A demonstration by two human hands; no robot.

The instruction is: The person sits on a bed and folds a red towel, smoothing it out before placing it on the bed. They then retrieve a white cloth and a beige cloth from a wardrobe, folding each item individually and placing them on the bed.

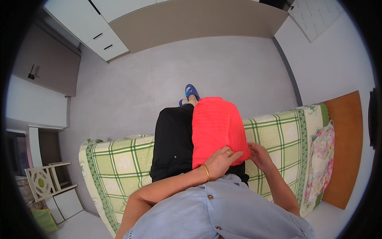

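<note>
A bright red folded cloth (216, 125) is draped over my right thigh and knee, with rows of pale lines across its upper part. My left hand (220, 159), wearing a ring and a gold bangle, lies on the cloth's near end with bent fingers. Whether those fingers grip a fold is not visible. At the cloth's right edge, my right hand (260, 156) has its fingertips closed on the border, and part of that contact is hidden. Black trousers (171, 143) cover my legs beneath and beside the cloth.
I sit on a bed with a green checked sheet (274, 131). A floral pillow (320, 161) rests against the wooden headboard (343, 149). White drawers (109, 44) stand across the grey floor (143, 77). To the left are a grey-brown door (50, 59) and a white lattice-backed chair (40, 183).
</note>
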